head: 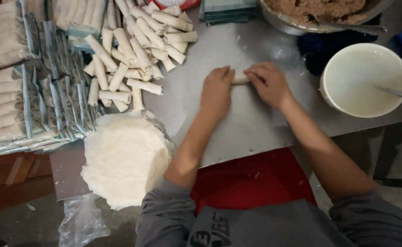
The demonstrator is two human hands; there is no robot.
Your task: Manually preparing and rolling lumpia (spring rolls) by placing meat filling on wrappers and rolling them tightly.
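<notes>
My left hand [216, 89] and my right hand [267, 83] lie side by side, palms down, on a pale spring roll [240, 78] that rests on the steel table [251, 123]; only its middle shows between the two hands. A pile of finished rolls [134, 50] lies to the left of my hands. A round stack of thin white wrappers [125, 158] sits at the table's near left edge, beside my left forearm.
A metal bowl of brown filling [320, 11] stands at the back right. A white bowl of pale liquid [365, 78] with a spoon is at the right. Packed trays of rolls [2, 91] cover the left side. A clear plastic bag [79, 222] hangs below the wrappers.
</notes>
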